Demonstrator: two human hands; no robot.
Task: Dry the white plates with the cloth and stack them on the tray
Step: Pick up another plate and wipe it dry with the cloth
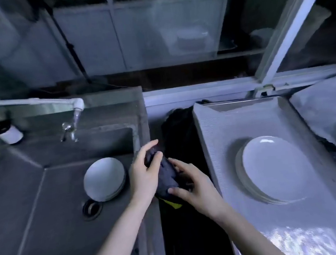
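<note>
Fingers of our left hand point(144, 174) curl round the dark cloth point(168, 176) at its upper end; our right hand point(197, 189) grips its lower end. We log sink plates point(104, 178) just left of the hands, tray stack point(272, 168) apart, rightward.

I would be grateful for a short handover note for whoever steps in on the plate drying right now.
Left hand: grips the upper end of the dark cloth; no plate held.
Right hand: grips the same cloth lower down.
The cloth is bunched between both hands, over the gap between the sink and the tray.
Done: the tray stack of white plates lies on the tray.
Left: the sink stack of white plates sits beside the drain. These probably need drying one by one, then adding to the tray stack.
</note>
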